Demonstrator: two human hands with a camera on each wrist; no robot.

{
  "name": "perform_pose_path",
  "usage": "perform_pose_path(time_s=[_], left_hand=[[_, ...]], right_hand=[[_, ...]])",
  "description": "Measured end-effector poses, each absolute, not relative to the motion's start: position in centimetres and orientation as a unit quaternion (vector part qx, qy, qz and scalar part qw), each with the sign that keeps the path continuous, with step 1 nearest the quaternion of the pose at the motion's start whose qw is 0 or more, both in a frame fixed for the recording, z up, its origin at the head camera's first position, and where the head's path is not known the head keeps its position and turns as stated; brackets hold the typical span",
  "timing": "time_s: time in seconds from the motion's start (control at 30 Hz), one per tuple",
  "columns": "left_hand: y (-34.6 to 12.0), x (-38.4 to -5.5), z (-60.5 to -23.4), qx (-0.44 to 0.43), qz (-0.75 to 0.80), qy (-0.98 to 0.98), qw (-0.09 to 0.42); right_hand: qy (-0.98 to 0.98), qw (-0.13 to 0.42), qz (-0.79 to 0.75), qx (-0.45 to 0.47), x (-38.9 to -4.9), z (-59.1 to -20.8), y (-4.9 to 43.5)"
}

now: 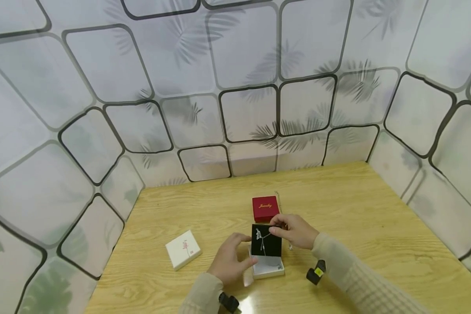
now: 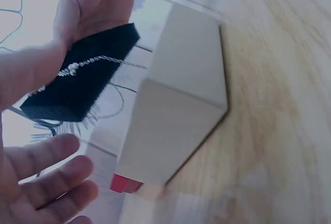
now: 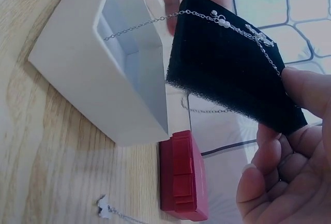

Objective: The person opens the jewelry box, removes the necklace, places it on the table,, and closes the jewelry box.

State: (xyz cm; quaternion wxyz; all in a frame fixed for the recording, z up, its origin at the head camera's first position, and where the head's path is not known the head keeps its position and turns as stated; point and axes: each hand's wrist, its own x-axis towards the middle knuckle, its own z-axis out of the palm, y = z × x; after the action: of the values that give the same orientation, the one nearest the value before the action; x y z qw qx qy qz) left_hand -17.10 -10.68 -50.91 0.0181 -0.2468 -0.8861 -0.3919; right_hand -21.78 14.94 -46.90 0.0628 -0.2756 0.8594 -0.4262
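A black foam jewelry pad [image 1: 266, 246] stands tilted above a white box base [image 1: 267, 275]. My right hand [image 1: 294, 231] pinches the pad's upper right edge between thumb and fingers. Across the pad lies a silver chain necklace [image 3: 223, 23] with small beads and a pendant; part of its chain hangs past the edge toward the box. My left hand [image 1: 229, 259] is at the left of the pad and box, thumb and fingers spread apart. In the left wrist view its fingers [image 2: 57, 177] are loosely bent around nothing; whether the thumb touches the pad, I cannot tell.
A white lid [image 1: 182, 248] with a pink flower print lies to the left on the wooden table [image 1: 149, 218]. Behind the pad sits a red jewelry box [image 1: 264, 207]. Another chain with a pendant [image 3: 104, 207] lies beside it. Patterned cloth walls [image 1: 251, 113] surround the table.
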Motion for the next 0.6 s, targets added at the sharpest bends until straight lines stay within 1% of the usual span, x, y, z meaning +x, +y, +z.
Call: perform_pose_path(time_s=[0.13,0.27,0.4,0.6], left_hand=[[-10.4,-17.1,-50.5,-0.244,-0.415,-0.874,0.063],[-10.0,-17.1,-50.2,-0.247,-0.433,-0.862,0.087],[-9.5,-17.1,-50.0,-0.237,-0.463,-0.850,0.087],[-9.2,-17.0,-49.8,-0.221,-0.488,-0.842,0.058]], right_hand=[[0.855,0.065,-0.433,-0.279,-21.8,-46.8,15.0],[0.853,0.064,-0.436,-0.280,-21.8,-46.7,14.9],[0.852,0.069,-0.438,-0.279,-21.6,-46.5,14.8],[0.851,0.077,-0.438,-0.279,-21.5,-46.4,14.6]])
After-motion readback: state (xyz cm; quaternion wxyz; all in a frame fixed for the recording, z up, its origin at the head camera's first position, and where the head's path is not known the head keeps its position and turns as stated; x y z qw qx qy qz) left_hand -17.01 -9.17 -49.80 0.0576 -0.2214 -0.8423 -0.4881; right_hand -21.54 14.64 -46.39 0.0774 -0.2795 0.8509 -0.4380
